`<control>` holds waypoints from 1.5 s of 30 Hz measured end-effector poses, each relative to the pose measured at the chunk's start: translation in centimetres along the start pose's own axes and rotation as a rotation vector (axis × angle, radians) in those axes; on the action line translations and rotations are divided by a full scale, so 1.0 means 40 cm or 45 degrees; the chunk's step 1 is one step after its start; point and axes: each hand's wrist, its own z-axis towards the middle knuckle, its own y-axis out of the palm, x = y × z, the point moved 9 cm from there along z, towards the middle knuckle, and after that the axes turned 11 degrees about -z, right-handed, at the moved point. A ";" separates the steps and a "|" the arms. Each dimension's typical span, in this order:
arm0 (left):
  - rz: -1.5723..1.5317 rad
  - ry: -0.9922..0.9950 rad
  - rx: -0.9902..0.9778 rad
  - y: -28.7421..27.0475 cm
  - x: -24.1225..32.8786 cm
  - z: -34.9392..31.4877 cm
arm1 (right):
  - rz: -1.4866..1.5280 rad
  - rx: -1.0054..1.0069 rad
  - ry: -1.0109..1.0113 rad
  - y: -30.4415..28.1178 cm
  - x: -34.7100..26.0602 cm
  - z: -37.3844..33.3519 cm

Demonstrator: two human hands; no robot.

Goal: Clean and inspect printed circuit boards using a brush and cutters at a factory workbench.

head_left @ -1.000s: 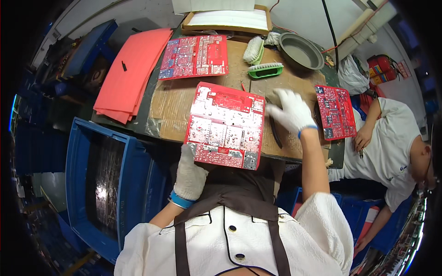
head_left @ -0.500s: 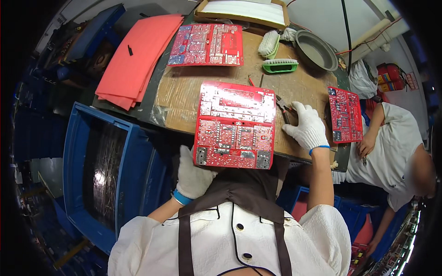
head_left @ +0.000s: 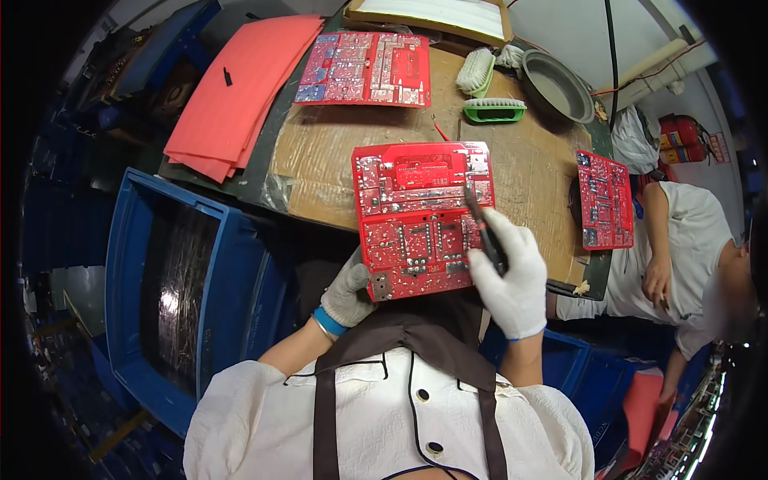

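Gloved fingers of a worker's right hand (head_left: 518, 282) are wrapped around a dark-handled plier-like tool (head_left: 490, 240), its tip over the right side of a red circuit board (head_left: 416, 228); whether it touches cannot be told. The left hand (head_left: 350, 290) is clamped on the board's lower-left corner, at the near edge of a cardboard-covered table (head_left: 538, 172). Beyond sit a green-and-white brush (head_left: 494, 114), a round gray pan (head_left: 558, 86) and a second red board (head_left: 364, 70).
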 end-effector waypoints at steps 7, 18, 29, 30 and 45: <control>0.009 -0.004 -0.052 0.003 -0.002 0.022 | -0.403 0.075 -0.228 0.028 -0.109 0.000; 0.174 -0.002 -0.065 0.032 0.013 0.018 | -0.583 -0.004 -0.218 0.072 -0.192 0.022; 0.179 0.000 -0.136 0.019 0.000 0.029 | -0.757 0.038 -0.050 0.047 -0.187 0.019; 0.186 0.012 -0.129 0.012 0.000 0.032 | -0.762 0.037 -0.047 0.048 -0.193 0.018; 0.217 0.002 -0.130 0.007 0.002 0.035 | -0.781 0.046 -0.089 0.045 -0.220 0.015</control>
